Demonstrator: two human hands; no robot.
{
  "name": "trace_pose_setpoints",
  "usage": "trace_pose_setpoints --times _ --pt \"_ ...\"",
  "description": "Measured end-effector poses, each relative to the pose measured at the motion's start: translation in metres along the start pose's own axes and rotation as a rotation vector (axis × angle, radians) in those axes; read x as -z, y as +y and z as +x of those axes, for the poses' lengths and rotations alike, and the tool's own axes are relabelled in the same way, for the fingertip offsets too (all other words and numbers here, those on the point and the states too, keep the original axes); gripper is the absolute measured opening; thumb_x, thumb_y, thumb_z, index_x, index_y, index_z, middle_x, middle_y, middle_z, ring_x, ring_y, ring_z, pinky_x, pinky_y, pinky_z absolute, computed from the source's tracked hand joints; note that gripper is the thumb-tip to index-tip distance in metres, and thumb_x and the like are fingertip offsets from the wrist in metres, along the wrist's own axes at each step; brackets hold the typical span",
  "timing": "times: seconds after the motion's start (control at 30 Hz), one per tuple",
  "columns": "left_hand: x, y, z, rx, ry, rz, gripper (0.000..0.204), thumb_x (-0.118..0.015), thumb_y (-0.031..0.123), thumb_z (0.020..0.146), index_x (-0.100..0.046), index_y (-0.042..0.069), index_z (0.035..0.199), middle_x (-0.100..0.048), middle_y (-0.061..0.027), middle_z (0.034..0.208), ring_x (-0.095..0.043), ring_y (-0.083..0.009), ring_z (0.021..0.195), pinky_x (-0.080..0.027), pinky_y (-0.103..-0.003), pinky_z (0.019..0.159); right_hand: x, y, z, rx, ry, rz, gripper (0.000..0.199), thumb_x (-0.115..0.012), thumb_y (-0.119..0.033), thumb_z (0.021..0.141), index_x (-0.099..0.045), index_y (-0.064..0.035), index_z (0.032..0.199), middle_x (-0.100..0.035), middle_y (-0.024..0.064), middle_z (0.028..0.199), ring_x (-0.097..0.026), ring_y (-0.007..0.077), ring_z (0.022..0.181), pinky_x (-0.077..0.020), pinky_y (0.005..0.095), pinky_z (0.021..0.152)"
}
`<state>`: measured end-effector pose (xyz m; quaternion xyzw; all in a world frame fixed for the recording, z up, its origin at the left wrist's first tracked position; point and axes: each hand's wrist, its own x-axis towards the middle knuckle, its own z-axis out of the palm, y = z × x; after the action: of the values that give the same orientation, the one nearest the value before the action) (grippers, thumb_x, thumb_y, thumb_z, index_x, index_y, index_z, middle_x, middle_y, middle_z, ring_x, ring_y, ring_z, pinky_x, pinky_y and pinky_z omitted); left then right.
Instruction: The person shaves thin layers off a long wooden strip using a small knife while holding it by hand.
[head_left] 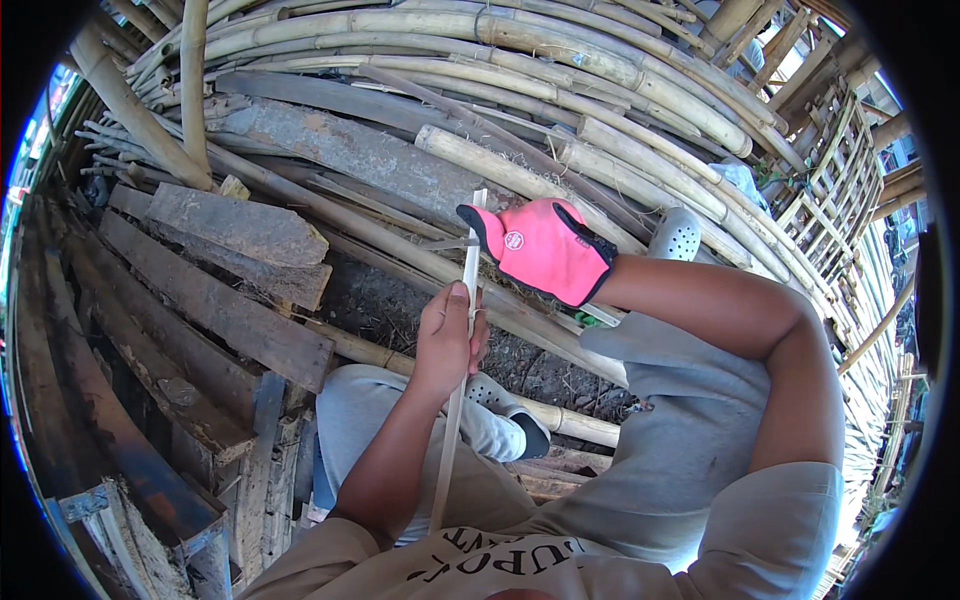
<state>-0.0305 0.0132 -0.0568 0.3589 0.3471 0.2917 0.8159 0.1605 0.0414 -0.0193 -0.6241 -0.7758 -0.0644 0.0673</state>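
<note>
A long, pale bamboo strip (452, 425) runs from near my shirt up past both hands. My bare left hand (450, 330) is closed around its middle. Above it, my right hand (545, 250), in a pink glove with black trim, is closed at the strip's upper part. A thin knife blade (445, 243) crosses the strip there and sticks out to the left of the glove. The knife's handle is hidden inside the gloved fist. The gloved thumb lies close to the strip's upper end.
Long bamboo poles (560, 50) are stacked across the far side. Weathered planks (215, 290) lie at the left, near an upright bamboo post (193, 90). A bamboo lattice (835, 180) stands far right. My grey clogs (678, 236) are among the poles and dirt.
</note>
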Motion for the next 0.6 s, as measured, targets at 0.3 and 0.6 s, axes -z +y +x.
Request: trace_pose_setpoints --times 0.3,0.6 --pt "-0.008 -0.005 0.001 -0.073 0.021 0.100 0.035 -0.035 0.037 0.110 -0.049 0.008 0.097 -0.038 -0.0004 0.054 -0.031 -0.0075 0.036 -0.026 -0.024 0.034 0.012 0.020 0.011 -0.058 -0.146 0.173 0.054 -0.038 -0.044 0.104 -0.070 -0.0096 0.078 -0.063 0.0171 0.064 -0.061 0.0401 0.059 -0.0503 0.0480 0.056" --pt "-0.014 -0.011 -0.008 0.005 -0.012 0.067 0.033 -0.035 0.035 0.110 -0.050 0.009 0.094 -0.039 0.0016 0.052 -0.032 -0.0076 0.034 -0.026 -0.024 0.033 -0.006 0.126 0.031 -0.502 0.212 -0.018 0.059 -0.035 -0.040 0.107 -0.068 -0.0027 0.076 -0.066 0.0201 0.065 -0.065 0.0395 0.058 -0.0521 0.0514 0.057"
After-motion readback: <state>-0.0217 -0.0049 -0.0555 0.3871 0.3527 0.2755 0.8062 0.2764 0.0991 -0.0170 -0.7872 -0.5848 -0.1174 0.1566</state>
